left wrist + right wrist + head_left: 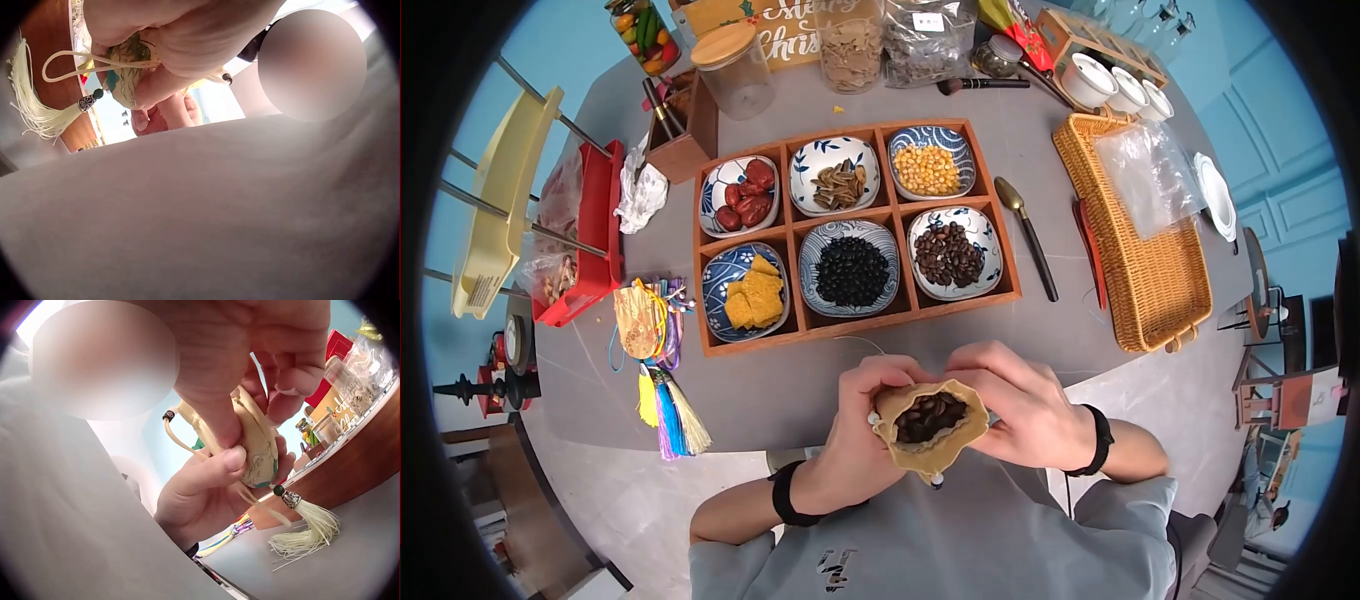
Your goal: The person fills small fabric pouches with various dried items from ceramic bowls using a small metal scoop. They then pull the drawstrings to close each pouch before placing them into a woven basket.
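A small yellow cloth pouch (930, 458), its mouth open upward with dark brown pieces inside, is held between both hands at the table's front edge. The left hand (855, 425) grips its left side; the right hand (1030, 410) has its thumb and fingers on the right rim. In the right wrist view the pouch (259, 450) shows a printed pattern, a drawstring and a cream tassel (309, 528) hanging below. The left thumb presses the pouch's side there, near the right hand (250, 344). The left wrist view shows the left hand (187, 37) around the patterned pouch (128, 69).
Behind the hands, a wooden divided tray (795, 240) holds several patterned bowls of dry ingredients. A spoon (1032, 245) and a wicker basket (1165, 290) lie right; tassels (670, 410) and a red box (600, 265) are left. Jars (735, 75) stand at the back.
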